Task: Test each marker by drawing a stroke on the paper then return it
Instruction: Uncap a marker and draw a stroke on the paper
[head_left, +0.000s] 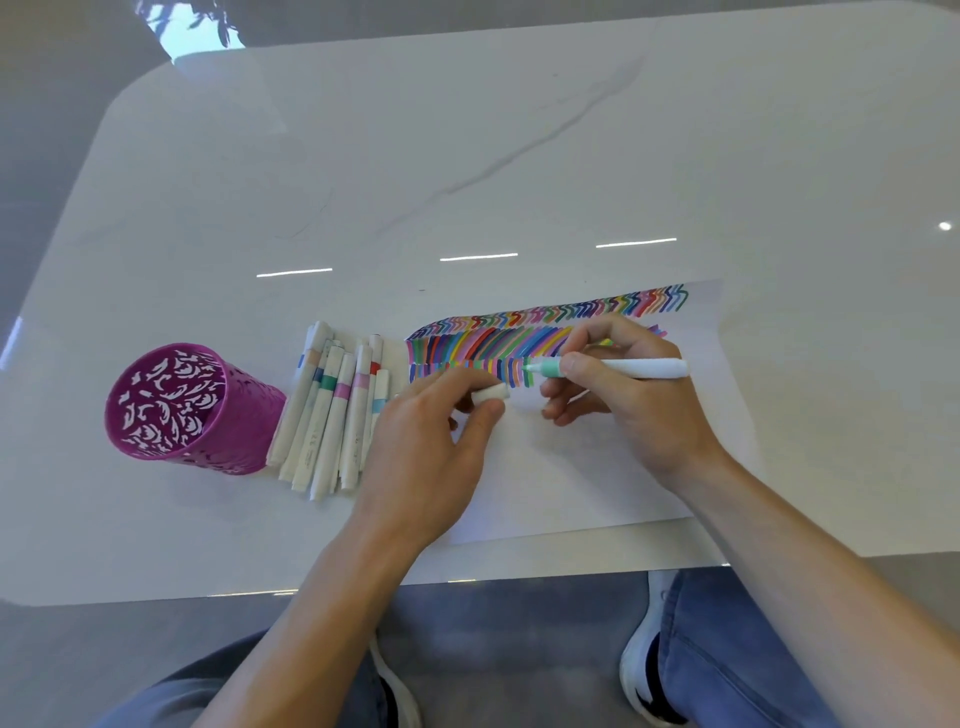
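The right hand's (644, 410) thumb and forefinger are curled round a white marker (641, 368) just behind its mint-green collar. The green tip touches the paper (571, 478) at the right end of the lowest row of strokes (519, 343), and the barrel points out to the right over the knuckles. The other three fingers fold under the palm, so their tips are hard to make out. The left hand (426, 441) pinches one small white cap (489, 393) between thumb and forefinger; its remaining fingers are hidden behind the back of the hand, and it rests on the sheet's left part, covering that edge. There are three rows of coloured strokes: a zigzag row on top, a long slanted row partly hidden by the right hand, and a short row below. They are too crowded to count singly. Left of the sheet lies a pile of white markers (332, 415) with coloured bands, roughly nine or ten, overlapping so that an exact count cannot be made. One purple cut-out cup (208, 431) touches the pile's left side, its mouth facing the camera; whether it stands or leans cannot be told. All of it sits on a glossy white table (467, 156). Below the table edge are blue jeans (727, 649) and two white shoes (641, 670), the left one mostly hidden by the forearm.
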